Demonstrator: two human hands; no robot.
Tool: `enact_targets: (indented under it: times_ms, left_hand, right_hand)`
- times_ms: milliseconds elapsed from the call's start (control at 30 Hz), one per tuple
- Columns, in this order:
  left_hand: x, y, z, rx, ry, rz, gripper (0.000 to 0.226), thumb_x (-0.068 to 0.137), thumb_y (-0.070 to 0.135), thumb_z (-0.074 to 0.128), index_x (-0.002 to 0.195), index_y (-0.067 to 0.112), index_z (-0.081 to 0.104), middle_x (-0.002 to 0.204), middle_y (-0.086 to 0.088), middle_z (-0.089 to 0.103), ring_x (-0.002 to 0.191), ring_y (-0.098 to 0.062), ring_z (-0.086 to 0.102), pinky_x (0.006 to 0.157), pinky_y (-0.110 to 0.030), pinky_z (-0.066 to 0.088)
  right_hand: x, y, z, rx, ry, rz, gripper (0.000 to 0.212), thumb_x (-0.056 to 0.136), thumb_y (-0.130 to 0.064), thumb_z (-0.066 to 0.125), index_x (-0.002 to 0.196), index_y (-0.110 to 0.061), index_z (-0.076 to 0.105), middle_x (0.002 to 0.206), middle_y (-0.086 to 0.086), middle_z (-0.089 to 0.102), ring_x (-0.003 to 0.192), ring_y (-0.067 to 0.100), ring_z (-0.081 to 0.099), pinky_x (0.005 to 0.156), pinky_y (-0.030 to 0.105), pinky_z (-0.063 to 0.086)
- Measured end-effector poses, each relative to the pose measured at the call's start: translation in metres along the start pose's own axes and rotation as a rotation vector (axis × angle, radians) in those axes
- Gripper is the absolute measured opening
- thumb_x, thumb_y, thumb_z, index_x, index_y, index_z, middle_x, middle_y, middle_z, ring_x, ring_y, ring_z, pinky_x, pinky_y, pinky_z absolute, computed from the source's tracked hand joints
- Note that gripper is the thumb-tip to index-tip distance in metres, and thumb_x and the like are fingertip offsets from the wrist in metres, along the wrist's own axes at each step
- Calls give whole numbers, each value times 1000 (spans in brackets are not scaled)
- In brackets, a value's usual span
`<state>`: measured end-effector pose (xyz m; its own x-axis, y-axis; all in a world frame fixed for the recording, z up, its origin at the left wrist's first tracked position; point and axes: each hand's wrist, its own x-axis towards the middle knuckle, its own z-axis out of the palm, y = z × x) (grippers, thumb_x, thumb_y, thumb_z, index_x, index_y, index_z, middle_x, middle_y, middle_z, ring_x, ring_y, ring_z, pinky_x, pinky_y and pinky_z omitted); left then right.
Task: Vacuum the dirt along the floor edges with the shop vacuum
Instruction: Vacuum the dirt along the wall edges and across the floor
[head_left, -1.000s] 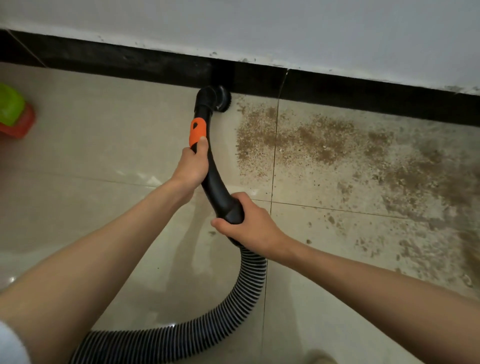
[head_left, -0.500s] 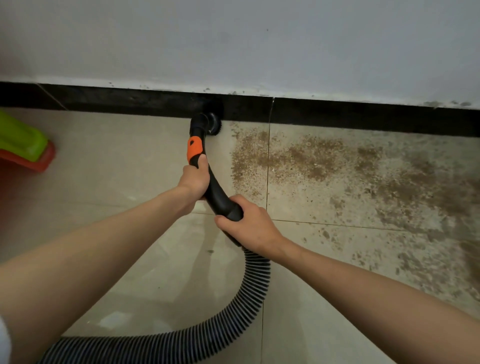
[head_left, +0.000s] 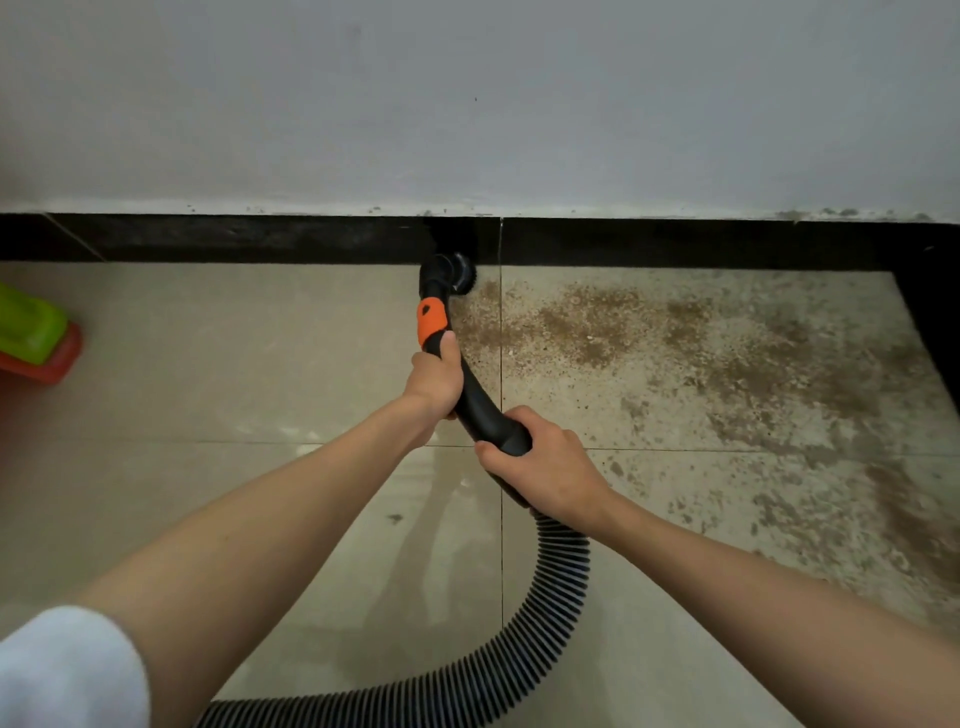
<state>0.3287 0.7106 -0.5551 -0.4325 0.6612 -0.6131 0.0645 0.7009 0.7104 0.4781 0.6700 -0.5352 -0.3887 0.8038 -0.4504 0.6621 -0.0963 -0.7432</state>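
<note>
Sleeve: a white fabric sleeve (head_left: 67, 670) is seen at the lower left corner, on the left arm.
Hose: a black ribbed flexible hose (head_left: 524, 654) is curved across the beige glossy floor tiles (head_left: 234, 364) from the bottom edge up to the right hand.
Right hand: the right hand (head_left: 545, 467) is wrapped round the lower end of the black curved plastic wand (head_left: 480, 402), fingers curled over it, just above the hose joint.
Left hand: the left hand (head_left: 436, 379) is closed round the wand higher up, with the thumb laid along it just below the orange plastic collar (head_left: 431, 322).
Nozzle: the black round brush nozzle (head_left: 451, 273) is set on the floor against the black skirting strip (head_left: 260, 239), at the left edge of the dirt.
Dirt: brown gritty dirt (head_left: 675, 353) is spread over the tiles to the right of the nozzle (thickest near the skirting).
Far left: a green and red plastic object (head_left: 36, 338) is cut off by the frame edge.
Wall: a pale grey painted wall (head_left: 467, 104) is seen above the skirting.
</note>
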Motion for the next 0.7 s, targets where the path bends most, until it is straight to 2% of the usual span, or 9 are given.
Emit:
enact_targets:
  times_ms: [133,233,367,500,600,700]
  left_hand:
    - [-5,8,15,17,-74,34,56,100,47,26,131,2,38,112,-15,56,96,-27,57,72,-34,47]
    - [-6,14,22,18,-88,55,53,100,45,29,130,3,39,107,-13,55,93,-26,56,72,-35,47]
    - [-2,15,16,23,-97,53,54,99,45,32,130,1,41,113,-16,57,99,-29,57,79,-37,51]
    - [3,10,0,47,-52,46,55,99,46,31,128,0,42,114,-17,57,101,-30,58,88,-40,51]
    - [6,4,-17,30,-1,19,54,100,45,31,129,0,41,117,-18,56,103,-31,58,81,-38,52]
    - [10,1,-38,-23,58,-6,54,100,43,31,130,0,40,119,-19,55,104,-32,57,84,-41,52]
  right_hand:
    - [-9,6,-7,73,43,26,23,83,-42,62,102,-31,55,76,-2,65,59,17,63,58,43,58]
    - [-12,7,-10,108,81,38,21,83,-40,63,100,-29,57,76,-1,64,64,19,64,60,44,57]
    - [-12,3,-7,138,89,32,21,83,-40,64,99,-28,58,78,0,65,67,18,64,62,43,58]
    - [-8,-5,5,118,76,4,21,82,-42,62,99,-29,58,77,-3,65,71,17,65,69,41,58]
    - [-3,-16,11,97,28,-35,21,84,-40,62,100,-27,59,80,-4,65,73,16,63,71,37,55]
    - [5,-30,16,74,-29,-79,28,84,-40,63,105,-22,61,87,0,66,77,19,64,74,40,57]
